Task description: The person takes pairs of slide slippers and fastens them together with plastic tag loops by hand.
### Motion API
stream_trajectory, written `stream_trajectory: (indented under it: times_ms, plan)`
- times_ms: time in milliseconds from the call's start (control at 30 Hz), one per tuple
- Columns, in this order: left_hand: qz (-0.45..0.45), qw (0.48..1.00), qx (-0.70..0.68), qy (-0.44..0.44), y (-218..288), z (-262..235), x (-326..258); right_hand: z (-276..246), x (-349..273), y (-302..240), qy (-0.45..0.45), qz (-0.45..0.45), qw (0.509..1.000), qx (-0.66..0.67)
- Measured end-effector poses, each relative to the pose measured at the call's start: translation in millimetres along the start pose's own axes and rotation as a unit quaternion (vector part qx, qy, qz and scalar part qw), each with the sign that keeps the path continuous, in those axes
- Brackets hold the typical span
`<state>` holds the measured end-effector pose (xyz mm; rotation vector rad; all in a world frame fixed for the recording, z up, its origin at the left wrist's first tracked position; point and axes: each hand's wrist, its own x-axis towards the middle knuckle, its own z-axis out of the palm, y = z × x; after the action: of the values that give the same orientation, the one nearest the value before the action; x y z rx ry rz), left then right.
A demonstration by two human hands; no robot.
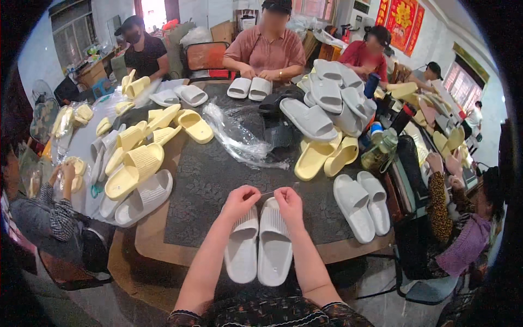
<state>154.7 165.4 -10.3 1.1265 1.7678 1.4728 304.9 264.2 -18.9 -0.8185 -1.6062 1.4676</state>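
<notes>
A pair of grey slippers (275, 250) lies side by side at the near edge of the table, toes pointing away from me. Above their ribbed straps, my left hand (242, 201) and my right hand (289, 204) are both closed in a pinch, thumbs against fingertips. Between them runs a thin strand (267, 194), too fine to tell what it is. The hands partly cover the slippers' toe ends. Beyond my fingers lies a bundle of clear plastic bags (239, 136) on the dark patterned table cover (201, 191).
Yellow slippers (134, 170) and grey ones (146, 200) pile up on the left. More grey slippers (316, 120) are heaped at the back right, with a grey pair (359, 207) nearer. A green bottle (381, 150) stands beyond. Co-workers sit around the table; one across handles grey slippers (249, 88).
</notes>
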Motion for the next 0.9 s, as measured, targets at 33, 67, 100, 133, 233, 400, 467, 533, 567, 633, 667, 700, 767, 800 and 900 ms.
stream_trajectory:
  times_ms: [33, 67, 100, 133, 233, 400, 467, 533, 567, 633, 667, 700, 767, 800, 900]
  plan:
    - [-0.005, 1.0, 0.031, 0.001, 2, -1, 1, -2, 0, 0, -0.029, 0.002, 1.0, -0.004]
    - [-0.008, 0.999, 0.037, -0.001, 3, -1, 2, -1, 0, 1, -0.058, 0.003, 0.998, -0.007]
    - [-0.008, 0.999, 0.021, -0.031, 3, -1, 1, 0, -2, -4, -0.081, -0.042, 0.995, -0.047]
    - [-0.008, 0.998, 0.005, -0.06, 2, 0, 0, 1, -2, -6, -0.081, -0.039, 0.995, -0.042]
    - [0.001, 0.999, 0.015, -0.046, -1, 1, 0, -1, -2, -3, -0.075, -0.007, 0.997, -0.034]
    - [-0.003, 0.999, 0.015, -0.038, -1, -4, 1, 1, 1, 1, -0.033, 0.024, 0.999, -0.007]
    - [0.0, 0.998, 0.029, -0.055, 9, -3, -2, -1, -2, -5, -0.105, -0.049, 0.988, -0.105]
    - [0.015, 0.998, 0.012, -0.053, 5, 1, 0, -1, -2, -6, -0.103, -0.034, 0.985, -0.131]
    - [0.016, 0.999, -0.01, -0.04, 3, 1, 0, 0, -2, 0, -0.062, -0.019, 0.995, -0.073]
    - [0.003, 1.0, -0.007, -0.03, -1, 0, 1, 0, -2, -5, -0.003, 0.009, 1.0, 0.025]
    - [-0.014, 1.0, -0.006, -0.02, -4, -1, 2, 1, -2, -3, -0.001, 0.006, 1.0, 0.025]
    - [-0.001, 0.999, -0.006, -0.034, -5, -1, 0, 2, -4, -4, -0.033, -0.008, 0.999, 0.009]
    - [0.013, 0.999, -0.003, -0.039, -10, -1, 1, -1, -5, -5, -0.102, -0.046, 0.991, -0.067]
    - [0.023, 0.999, 0.002, -0.042, -9, 0, 0, -1, -4, -4, -0.1, -0.046, 0.992, -0.069]
    - [0.012, 0.999, -0.009, -0.029, -7, 1, 3, -1, 3, 2, -0.042, 0.0, 0.999, 0.012]
